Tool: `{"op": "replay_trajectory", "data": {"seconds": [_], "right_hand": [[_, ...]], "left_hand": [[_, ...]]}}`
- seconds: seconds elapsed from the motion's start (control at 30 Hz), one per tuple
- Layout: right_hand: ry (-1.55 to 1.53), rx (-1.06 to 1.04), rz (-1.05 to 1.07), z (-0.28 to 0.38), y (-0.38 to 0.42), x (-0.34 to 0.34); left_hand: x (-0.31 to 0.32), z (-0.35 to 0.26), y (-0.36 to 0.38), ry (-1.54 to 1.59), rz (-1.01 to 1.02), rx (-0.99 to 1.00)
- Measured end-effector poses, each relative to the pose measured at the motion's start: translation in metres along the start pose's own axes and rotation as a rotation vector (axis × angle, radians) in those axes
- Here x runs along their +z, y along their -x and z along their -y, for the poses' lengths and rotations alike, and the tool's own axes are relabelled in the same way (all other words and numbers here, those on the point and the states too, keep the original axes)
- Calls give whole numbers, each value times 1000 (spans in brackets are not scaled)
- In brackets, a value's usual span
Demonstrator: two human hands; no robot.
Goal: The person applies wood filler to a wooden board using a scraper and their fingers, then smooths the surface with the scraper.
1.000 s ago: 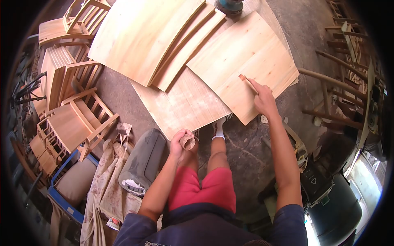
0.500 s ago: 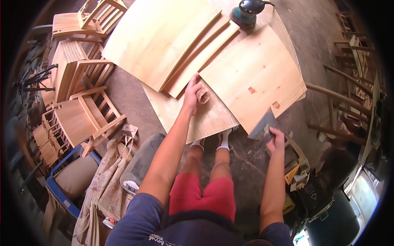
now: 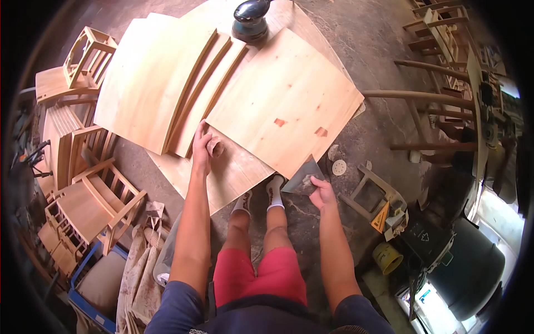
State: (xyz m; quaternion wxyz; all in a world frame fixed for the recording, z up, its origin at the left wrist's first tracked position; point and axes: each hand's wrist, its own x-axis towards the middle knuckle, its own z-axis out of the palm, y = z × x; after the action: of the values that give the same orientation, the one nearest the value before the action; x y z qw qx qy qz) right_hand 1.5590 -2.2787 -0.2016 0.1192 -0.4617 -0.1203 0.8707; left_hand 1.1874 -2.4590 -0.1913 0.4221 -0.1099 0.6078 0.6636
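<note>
My left hand [image 3: 200, 149] is closed around a curled brown piece [image 3: 216, 147] that looks like rolled sandpaper. Its fingertips are at the near left corner of a pale wooden panel [image 3: 278, 94]. Two darker patches and several small spots mark the panel's face. In my right hand [image 3: 322, 193] is a putty knife [image 3: 303, 179] with a wide grey blade. A pale lump of filler sits on the blade, which is at the panel's near corner. Beneath the panel lies a larger wooden sheet [image 3: 233, 172].
Stacked curved boards [image 3: 150, 83] lie left of the panel, with a sander [image 3: 250, 22] at the far edge. Wooden chairs [image 3: 97, 206] crowd the left side. On the right are a wooden frame [image 3: 364, 192], a yellow bucket [image 3: 387, 258] and upturned furniture legs [image 3: 423, 99].
The view has shifted right, so the boards and sander appear further left. The putty knife has turned, and the filler on its blade is now visible. Both hands keep their holds.
</note>
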Motion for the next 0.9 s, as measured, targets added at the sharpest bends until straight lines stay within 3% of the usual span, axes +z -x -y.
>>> {"op": "replay_trajectory", "data": {"seconds": [0.17, 0.23, 0.37, 0.43, 0.47, 0.57, 0.67, 0.77, 0.87, 0.9], "right_hand": [[-7, -50, -79, 29, 9, -18], [21, -87, -89, 56, 12, -31], [258, -85, -190, 100, 17, -49], [368, -67, -248, 116, 26, -34], [471, -187, -332, 118, 38, 3], [991, -253, -486, 114, 45, 48], [1543, -548, -199, 83, 25, 85], [1784, -622, -30, 50, 11, 149], [2130, -922, 234, 24, -2, 191], [2179, -919, 255, 13, -6, 198]], "left_hand": [[-1, 37, 24, -3, 2, -1], [4, 53, 52, -13, 77, -98], [18, 100, 76, -38, 68, -65], [32, 86, 95, -20, 63, -114], [29, 88, 94, -25, 83, -106], [29, 85, 101, 126, 14, -96], [26, 83, 118, 214, 4, -86], [14, 96, 143, 299, -2, -60], [-5, 119, 170, 355, 22, -61], [-13, 131, 180, 369, 15, -83]]}}
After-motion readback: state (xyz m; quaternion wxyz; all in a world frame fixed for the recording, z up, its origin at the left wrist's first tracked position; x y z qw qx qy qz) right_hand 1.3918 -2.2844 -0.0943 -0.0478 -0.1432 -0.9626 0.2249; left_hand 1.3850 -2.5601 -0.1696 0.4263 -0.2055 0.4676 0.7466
